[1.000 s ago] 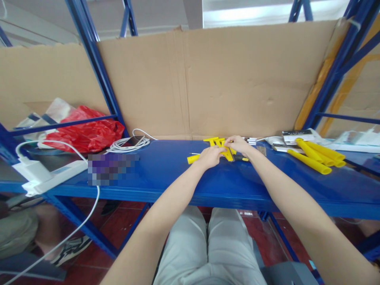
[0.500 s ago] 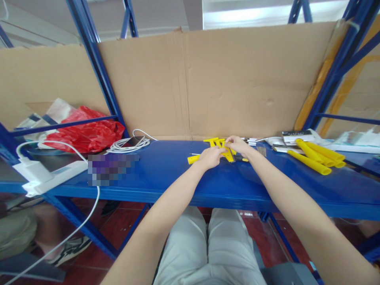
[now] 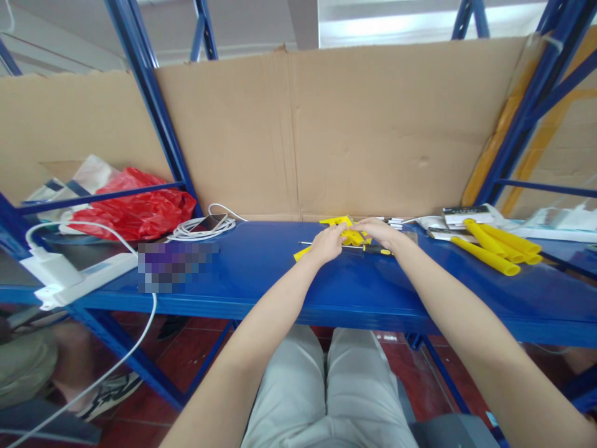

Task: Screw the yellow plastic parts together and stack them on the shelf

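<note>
On the blue shelf top, my left hand (image 3: pixel 328 244) is closed around the near-left side of a yellow plastic piece (image 3: pixel 355 237). My right hand (image 3: pixel 379 231) grips the same piece from the right, its fingers bent over the top and close to the left fingertips. The fingers hide much of its shape. More yellow plastic parts (image 3: pixel 332 221) lie just behind the left hand. A screwdriver (image 3: pixel 379 250) with a black and yellow handle rests below the right hand, its shaft pointing left. Another yellow part (image 3: pixel 302 253) and a thin metal rod lie left of my left hand.
Yellow tubes (image 3: pixel 494 247) and small boxes (image 3: pixel 466 216) lie to the right. Toward the left are a coiled white cable (image 3: pixel 200 228), a red plastic bag (image 3: pixel 135 202) and a power strip (image 3: pixel 100 275). Cardboard (image 3: pixel 373 130) stands behind. Another person's leg shows at lower left.
The yellow piece has turned between my hands and no longer points down toward me. My right hand has lowered and flattened over it, baring more of the screwdriver.
</note>
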Demonstrator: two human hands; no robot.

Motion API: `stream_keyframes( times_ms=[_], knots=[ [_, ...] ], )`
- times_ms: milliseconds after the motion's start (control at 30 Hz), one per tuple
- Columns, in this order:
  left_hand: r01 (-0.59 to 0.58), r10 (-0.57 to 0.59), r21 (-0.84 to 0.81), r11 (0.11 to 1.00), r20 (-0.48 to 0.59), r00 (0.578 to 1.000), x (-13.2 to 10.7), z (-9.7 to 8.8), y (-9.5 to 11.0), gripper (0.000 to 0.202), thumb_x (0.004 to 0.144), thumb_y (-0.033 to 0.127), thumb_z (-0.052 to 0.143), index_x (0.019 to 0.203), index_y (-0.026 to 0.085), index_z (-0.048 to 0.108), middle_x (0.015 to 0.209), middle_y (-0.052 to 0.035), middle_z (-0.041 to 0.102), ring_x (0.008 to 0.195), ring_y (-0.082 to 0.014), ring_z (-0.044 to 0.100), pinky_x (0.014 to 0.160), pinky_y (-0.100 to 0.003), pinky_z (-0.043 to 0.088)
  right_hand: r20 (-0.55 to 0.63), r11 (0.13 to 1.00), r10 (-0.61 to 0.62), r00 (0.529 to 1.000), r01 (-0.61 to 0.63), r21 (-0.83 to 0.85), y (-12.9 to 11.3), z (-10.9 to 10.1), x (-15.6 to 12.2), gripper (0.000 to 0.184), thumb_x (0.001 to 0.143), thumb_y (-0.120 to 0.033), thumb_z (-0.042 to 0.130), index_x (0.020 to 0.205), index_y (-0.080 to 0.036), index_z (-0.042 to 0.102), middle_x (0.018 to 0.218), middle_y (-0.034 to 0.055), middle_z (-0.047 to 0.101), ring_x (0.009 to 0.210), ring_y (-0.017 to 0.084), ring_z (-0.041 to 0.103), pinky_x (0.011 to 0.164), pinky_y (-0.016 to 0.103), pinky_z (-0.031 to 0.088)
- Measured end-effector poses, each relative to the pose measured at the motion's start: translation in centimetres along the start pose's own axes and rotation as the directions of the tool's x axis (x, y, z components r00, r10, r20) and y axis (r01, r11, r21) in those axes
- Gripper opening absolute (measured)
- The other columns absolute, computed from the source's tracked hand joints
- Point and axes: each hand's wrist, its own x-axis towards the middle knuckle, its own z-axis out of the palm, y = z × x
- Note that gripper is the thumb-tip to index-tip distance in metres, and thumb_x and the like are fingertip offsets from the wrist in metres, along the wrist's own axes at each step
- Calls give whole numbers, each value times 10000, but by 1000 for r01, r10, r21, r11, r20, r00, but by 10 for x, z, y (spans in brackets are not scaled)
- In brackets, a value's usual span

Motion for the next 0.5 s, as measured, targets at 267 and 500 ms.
stream_keyframes(
  times_ms=[267, 500],
  knots=[
    [85, -106, 175, 981, 117, 987, -4, -4, 4, 565, 953, 267, 486, 1505, 256, 365, 1304, -113, 651, 1177, -274, 637, 989, -400, 488, -1, 1000, 10, 1000, -10, -10, 1, 4, 1, 195, 716, -280, 765, 630, -132, 672, 647, 37, 648, 640, 114, 535, 575, 212, 384],
    [94, -111, 166, 982, 99, 989, -2, -4, 2, 567, 948, 269, 481, 1507, 270, 388, 1310, -95, 653, 1180, -260, 636, 997, -380, 489, 46, 996, 26, 999, -30, 87, 4, 4, 4, 177, 720, -305, 772, 692, -144, 706, 705, 41, 680, 662, 114, 563, 601, 210, 408]
  ],
)
